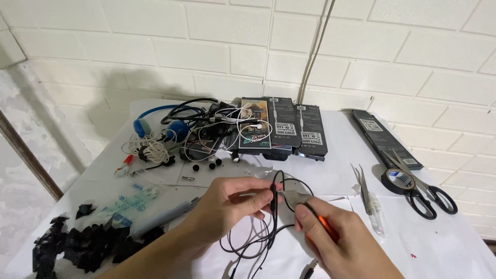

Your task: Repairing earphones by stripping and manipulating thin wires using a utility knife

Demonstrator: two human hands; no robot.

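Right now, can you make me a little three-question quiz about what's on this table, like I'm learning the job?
1. True or false: the scissors lie on the same side as the right hand.
2. Which thing does the left hand pinch? A) the blue headphones B) the black cable C) the roll of black tape
3. Fill in: the right hand holds a small tool with ____ handles against the cable.

Key:
1. True.
2. B.
3. Orange; it looks like small cutters, with the tip at the cable beside the left fingertips.
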